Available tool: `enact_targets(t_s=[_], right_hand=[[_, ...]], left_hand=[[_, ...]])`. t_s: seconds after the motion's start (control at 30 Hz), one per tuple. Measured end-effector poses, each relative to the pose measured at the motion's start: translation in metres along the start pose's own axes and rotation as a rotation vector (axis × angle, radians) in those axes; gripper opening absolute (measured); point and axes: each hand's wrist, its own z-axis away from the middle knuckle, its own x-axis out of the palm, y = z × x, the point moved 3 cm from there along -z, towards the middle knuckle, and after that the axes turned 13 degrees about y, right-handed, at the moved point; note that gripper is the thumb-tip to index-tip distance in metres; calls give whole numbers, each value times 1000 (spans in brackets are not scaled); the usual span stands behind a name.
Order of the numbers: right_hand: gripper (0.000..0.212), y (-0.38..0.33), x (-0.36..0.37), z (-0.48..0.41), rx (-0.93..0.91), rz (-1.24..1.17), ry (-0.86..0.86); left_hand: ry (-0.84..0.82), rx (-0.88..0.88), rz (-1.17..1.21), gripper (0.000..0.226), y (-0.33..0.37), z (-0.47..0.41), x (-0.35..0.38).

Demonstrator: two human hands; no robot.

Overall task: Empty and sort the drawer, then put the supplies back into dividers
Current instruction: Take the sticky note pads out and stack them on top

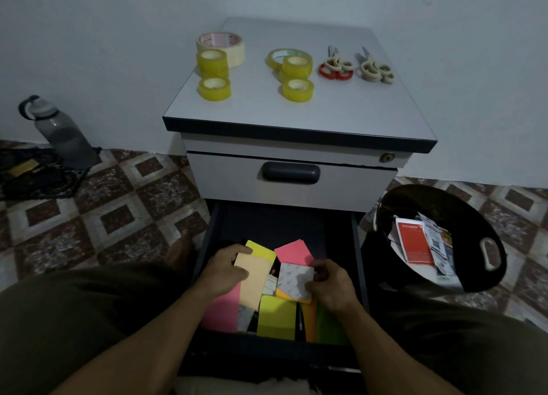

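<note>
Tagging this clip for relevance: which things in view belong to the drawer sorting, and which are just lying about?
Job: open drawer, peach pad in left hand, white pad in right hand, loose coloured pads, tape rolls, scissors, bin holding packaging.
Lying about: water bottle, dark cloth on the floor.

We see a grey cabinet top (341,110) bearing one cluster of tape rolls (214,65) at ten o'clock and a second cluster (296,68) at twelve. Red-handled scissors (336,68) lie at one o'clock, with cream scissors (375,68) just beside them at two. Below, the open drawer (207,246) holds a jumble of coloured note pads (275,317) at its six o'clock end. On the tiled floor (118,217) stand a dark bottle (63,134) at nine o'clock and a black bin (439,205) of papers at three.
</note>
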Motion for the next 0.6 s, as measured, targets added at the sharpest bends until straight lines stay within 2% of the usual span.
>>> enact_targets(t_s=[0.33,0.6], right_hand=[[36,-15,-14,-22,76,-332,235],[33,-8,-7,-19,125,-271,185]], left_hand=[[206,-1,277,46,25,-7,-13],[226,16,344,42,34,-6,-17]])
